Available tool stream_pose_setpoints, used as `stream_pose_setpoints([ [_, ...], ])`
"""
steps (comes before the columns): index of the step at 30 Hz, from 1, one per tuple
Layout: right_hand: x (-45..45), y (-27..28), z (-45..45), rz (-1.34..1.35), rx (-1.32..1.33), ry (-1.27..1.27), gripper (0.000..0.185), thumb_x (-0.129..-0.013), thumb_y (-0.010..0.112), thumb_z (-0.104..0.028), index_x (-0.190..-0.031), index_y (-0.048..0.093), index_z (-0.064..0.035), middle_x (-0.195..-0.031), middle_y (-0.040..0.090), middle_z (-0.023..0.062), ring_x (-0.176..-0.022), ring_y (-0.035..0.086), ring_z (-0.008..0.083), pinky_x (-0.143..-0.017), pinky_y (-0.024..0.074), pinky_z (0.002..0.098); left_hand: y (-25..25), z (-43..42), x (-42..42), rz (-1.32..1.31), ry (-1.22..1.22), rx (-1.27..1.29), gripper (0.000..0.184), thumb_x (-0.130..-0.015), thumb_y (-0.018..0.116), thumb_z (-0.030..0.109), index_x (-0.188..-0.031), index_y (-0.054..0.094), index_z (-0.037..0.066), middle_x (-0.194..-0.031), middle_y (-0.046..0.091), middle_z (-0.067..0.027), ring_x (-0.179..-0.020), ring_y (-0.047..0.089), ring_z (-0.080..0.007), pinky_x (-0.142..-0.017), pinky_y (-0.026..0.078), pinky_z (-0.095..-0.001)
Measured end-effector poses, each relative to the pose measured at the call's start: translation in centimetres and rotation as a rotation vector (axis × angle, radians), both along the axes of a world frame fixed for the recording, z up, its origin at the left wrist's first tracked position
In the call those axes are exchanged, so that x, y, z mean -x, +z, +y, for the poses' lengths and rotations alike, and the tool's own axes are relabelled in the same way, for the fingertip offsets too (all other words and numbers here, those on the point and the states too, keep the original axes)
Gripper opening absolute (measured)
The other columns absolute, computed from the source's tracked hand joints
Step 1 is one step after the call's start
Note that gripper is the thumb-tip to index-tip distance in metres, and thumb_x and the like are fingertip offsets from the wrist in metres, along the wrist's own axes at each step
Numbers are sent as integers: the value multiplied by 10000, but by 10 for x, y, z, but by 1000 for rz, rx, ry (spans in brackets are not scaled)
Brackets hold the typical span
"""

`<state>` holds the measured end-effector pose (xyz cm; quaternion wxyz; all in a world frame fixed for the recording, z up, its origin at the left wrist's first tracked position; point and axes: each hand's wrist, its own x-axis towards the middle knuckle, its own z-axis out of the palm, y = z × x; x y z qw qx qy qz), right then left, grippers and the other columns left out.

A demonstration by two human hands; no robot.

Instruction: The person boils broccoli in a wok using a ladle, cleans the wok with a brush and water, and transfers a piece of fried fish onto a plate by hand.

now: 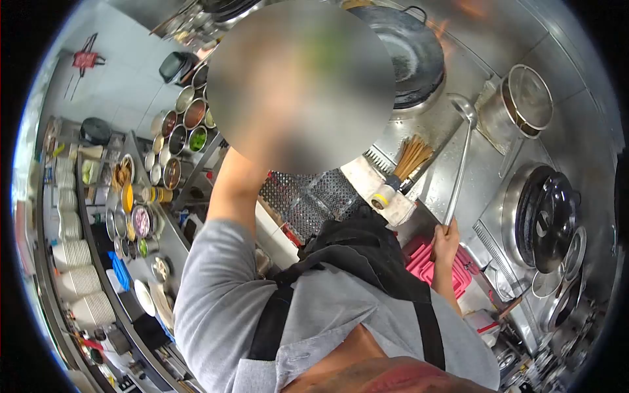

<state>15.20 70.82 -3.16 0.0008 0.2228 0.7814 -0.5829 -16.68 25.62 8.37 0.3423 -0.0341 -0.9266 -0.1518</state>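
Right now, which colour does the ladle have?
The ladle is silver-grey, shown best in the head view.

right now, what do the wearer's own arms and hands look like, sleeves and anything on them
The left sleeve is plain light grey, ending near the elbow, with a bare left forearm beyond it. The right sleeve is the same grey. The right hand is ungloved. Blur hides the left hand, so I can't tell about a glove there.

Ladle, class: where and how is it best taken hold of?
The ladle is probably best clasped near the end of its long, thin handle, from the wearer's right, as the right hand does: it slants toward that hand, bowl farthest away.
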Motion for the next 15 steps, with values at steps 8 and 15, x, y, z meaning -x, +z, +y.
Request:
stream_pose_setpoints([
  [8,-54,20,12,-42,-271,94,479,-833,591,-55,-1295,477,-1,-560,407,29,-492,381,109,-466,329,278,41,37,102,-101,266,67,302,-862,490,164,-1143,562,81,-1323,445,-274,-906,629,-422,-754,523,-469],
  [15,-8,35,15,-13,-446,307,488,-827,583,-82,-1292,468,8,-586,445,68,-524,425,134,-507,385,310,-12,-30,-101,-56,314,-508,298,-722,639,187,-923,602,-29,-710,641,-194,-598,640,-295,-563,505,-400],
])
